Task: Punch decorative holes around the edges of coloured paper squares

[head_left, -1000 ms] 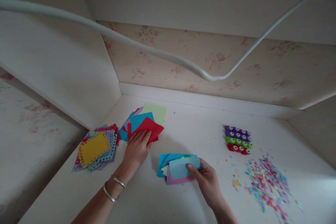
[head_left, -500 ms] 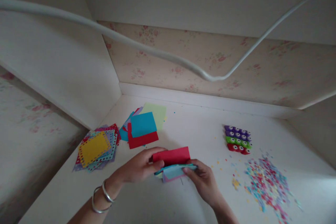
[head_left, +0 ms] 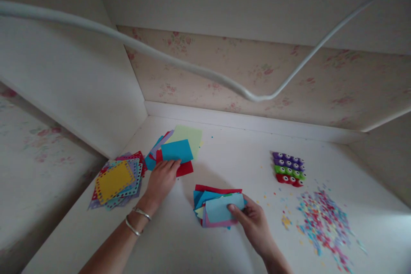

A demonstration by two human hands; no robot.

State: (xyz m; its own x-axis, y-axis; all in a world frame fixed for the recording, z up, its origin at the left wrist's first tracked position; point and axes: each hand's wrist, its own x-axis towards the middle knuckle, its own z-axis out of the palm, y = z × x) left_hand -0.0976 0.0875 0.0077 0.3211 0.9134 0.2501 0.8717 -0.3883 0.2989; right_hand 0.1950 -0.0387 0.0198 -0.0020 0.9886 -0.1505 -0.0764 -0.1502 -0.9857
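Paper cards: a small stack of coloured rectangles point(head_left: 215, 205) lies on the white desk point(head_left: 231, 158), near the front edge and roughly centre. Pale blue card on top, pink below it, blue and a yellowish one fanned to the left, a red one poking out at the far side. Edges are not squared up

Right hand point(head_left: 253, 220) pinches the stack's right edge, thumb on the top card, fingers under or beside it; exact finger placement is hidden

Left hand point(head_left: 161, 178) rests flat, fingertips on the near edge of the loose pile of cards point(head_left: 175, 150): blue on top, red under it, pale green at the back. Whether it grips or only presses, I cannot tell; the fingers look extended. Two bangles on that wrist

Handling, as judged: very light, thin, flexible, likely smooth enough for sheets to slide across each other. A single card is best slid off by a fingertip at an edge or corner, then pinched; hard pinching would crease it. The stack holds better when clamped at an edge

Further out: hole-bordered cards point(head_left: 115, 179) at the left, a block of small punches point(head_left: 288, 168) at the right, confetti scraps point(head_left: 323, 222) beyond
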